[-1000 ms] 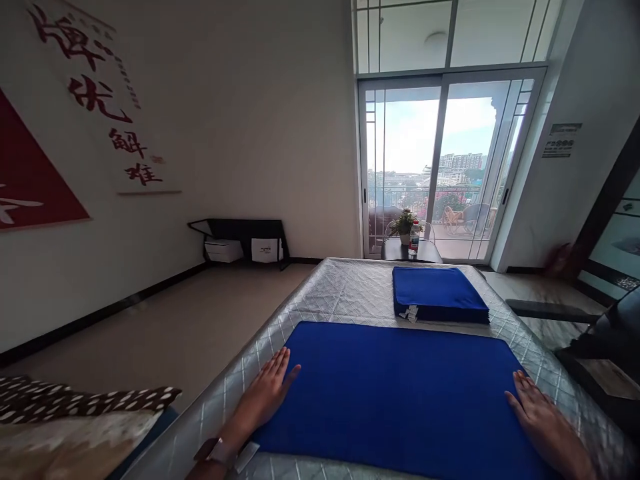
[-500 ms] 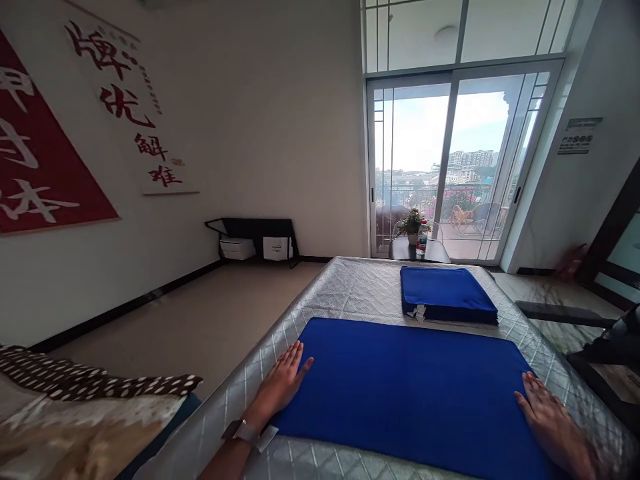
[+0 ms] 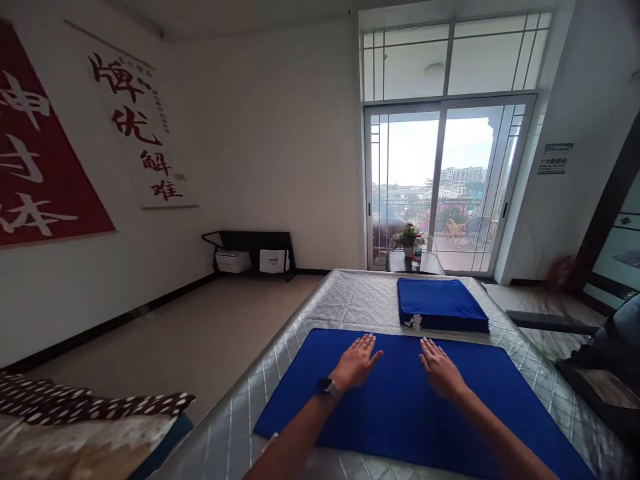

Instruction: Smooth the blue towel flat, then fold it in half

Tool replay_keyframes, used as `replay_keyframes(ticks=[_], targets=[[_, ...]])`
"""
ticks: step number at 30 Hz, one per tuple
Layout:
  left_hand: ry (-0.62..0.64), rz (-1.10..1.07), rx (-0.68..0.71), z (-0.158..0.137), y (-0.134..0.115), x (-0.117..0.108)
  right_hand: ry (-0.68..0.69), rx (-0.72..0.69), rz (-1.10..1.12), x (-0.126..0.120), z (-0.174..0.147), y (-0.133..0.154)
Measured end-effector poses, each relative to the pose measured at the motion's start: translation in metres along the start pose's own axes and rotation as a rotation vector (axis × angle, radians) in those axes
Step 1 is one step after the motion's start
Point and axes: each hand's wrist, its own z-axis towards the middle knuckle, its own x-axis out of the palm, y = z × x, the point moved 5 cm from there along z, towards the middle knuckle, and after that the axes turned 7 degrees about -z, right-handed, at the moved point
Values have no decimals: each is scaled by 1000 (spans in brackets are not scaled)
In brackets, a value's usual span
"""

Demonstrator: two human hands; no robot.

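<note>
A blue cloth [image 3: 400, 413] lies spread flat on a silver quilted mattress [image 3: 345, 300]. My left hand [image 3: 356, 361] rests palm down on the cloth near its far edge, fingers apart, a dark watch on the wrist. My right hand [image 3: 440, 365] lies flat beside it, a short gap between the two. Neither hand holds anything. Beyond them a stack of folded blue cloths [image 3: 440, 304] with white tags sits on the far part of the mattress.
A small dark table [image 3: 417, 261] with a potted plant and a bottle stands before the sliding glass door [image 3: 440, 190]. A low black shelf [image 3: 250, 248] with boxes is at the far wall. Spotted fabric [image 3: 85, 407] lies at the lower left. Dark furniture stands at the right.
Both hands have moved from the cloth's left and right edges to its middle near the far edge. The view has tilted slightly.
</note>
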Motion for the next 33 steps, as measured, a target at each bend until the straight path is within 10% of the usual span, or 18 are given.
replay_keyframes(ticks=[5,19,29,33], targets=[[77,-51,-16,45,-51,44,53,-69,11,15,32,45],[178,-151,-83,45,-40,64,44,-36,41,31,31,29],[113,36,-392,-29,140,1,-63,236,-217,49,-21,-216],[61,75,-483,-48,181,-7,-182,254,-179,69,-35,-269]])
